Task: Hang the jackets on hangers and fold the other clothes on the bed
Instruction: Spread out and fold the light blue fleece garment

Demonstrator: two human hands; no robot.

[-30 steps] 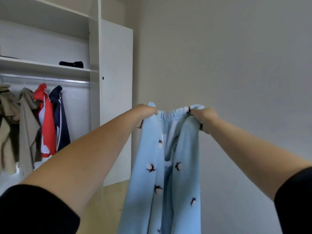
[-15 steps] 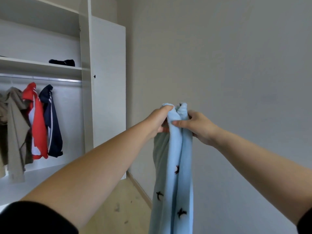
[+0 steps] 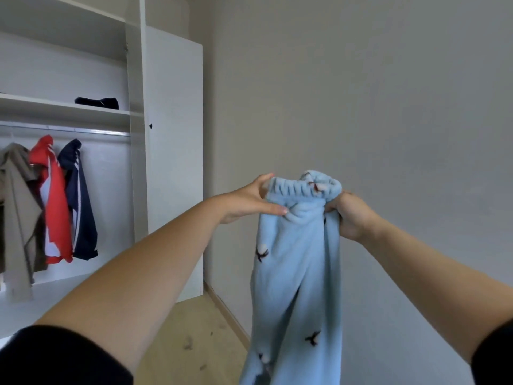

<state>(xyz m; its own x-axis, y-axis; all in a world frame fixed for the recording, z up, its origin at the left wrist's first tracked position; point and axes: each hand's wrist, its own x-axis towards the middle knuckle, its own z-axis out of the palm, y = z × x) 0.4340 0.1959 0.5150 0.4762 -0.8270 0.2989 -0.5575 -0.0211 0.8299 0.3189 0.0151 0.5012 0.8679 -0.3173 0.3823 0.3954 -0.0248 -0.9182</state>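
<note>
jackets (image 3: 55, 204) hang on rail (image 3: 69, 131), well left of left grip (image 3: 247, 202) | dark bundle (image 3: 97, 102) on shelf (image 3: 55, 106) above them | left grip pinches waistband's left end | blue trousers (image 3: 297, 273) between grips, waistband up, long axis vertical, legs hanging toward floor (image 3: 194, 343) | right grip (image 3: 351, 216) clenched on waistband's right end, wall (image 3: 361, 107) behind

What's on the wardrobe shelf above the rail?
A dark bundled item lies on the shelf near its right end. The shelf's far left is out of frame, unseen.
</note>
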